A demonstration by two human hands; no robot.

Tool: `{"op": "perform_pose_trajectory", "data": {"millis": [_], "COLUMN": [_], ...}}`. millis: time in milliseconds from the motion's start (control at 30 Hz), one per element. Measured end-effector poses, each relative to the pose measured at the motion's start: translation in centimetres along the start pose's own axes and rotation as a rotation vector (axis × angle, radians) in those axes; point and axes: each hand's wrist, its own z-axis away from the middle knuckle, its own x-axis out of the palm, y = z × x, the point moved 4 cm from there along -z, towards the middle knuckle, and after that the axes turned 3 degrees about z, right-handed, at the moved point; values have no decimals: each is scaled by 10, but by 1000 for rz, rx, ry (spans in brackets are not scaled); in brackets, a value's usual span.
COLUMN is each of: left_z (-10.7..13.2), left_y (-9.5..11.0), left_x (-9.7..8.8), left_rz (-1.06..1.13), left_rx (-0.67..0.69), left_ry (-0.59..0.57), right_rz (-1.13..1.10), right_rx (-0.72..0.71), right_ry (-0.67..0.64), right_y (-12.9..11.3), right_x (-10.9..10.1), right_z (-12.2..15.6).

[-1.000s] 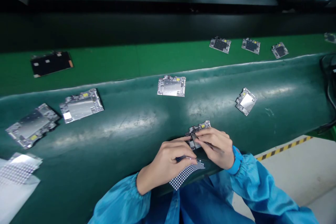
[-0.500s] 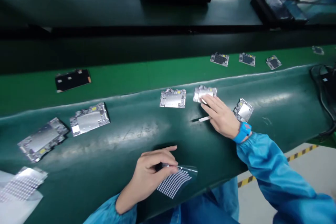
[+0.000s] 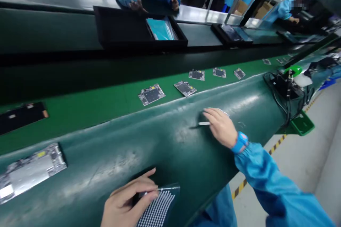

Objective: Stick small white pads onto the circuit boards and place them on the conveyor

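Observation:
My left hand (image 3: 130, 202) is closed, with thumb and index finger pinching the upper edge of a clear sheet of small white round stickers (image 3: 157, 207), low in the view. My right hand (image 3: 221, 127), wearing a blue wristband, has a slim white stick-like tool (image 3: 204, 123) held in it, pointing left; a dark tip or shadow lies beyond its end. Just behind these fingers a circuit board (image 3: 223, 112) shows only at one edge. Two circuit boards, one at left (image 3: 151, 94) and one at right (image 3: 185, 88), lie on the green belt beyond the mat.
On the mat at left lies a larger-looking circuit board (image 3: 34, 172). Further along the belt (image 3: 112, 104) are several boards and a black panel (image 3: 23, 115). A black tray (image 3: 119, 32) stands behind, near a co-worker's hands (image 3: 137, 5). Cabled equipment (image 3: 289, 85) sits at right.
The view has swung to the right. Two boards that lay on the mat by my right hand are now on the belt. My right hand is now over the third board.

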Motion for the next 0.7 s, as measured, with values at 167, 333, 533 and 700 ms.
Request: {"op": "perform_pose_trajectory", "data": {"millis": [167, 333, 533, 700], "left_z": [-4, -4, -6, -13], "left_y": [1, 4, -1, -6], "left_x": [7, 4, -5, -5], "left_rz": [-12, -47, -83, -64], "left_rx": [3, 0, -33, -147], "left_ry": [-45, -10, 117, 253], "right_rz": [177, -25, -33, -503], "right_rx": [154, -88, 60, 23], "right_ry": [-90, -174, -108, 156], "right_y": [-12, -81, -26, -45], "right_x": [-1, 16, 37, 10], "right_z": [59, -29, -113, -101]}}
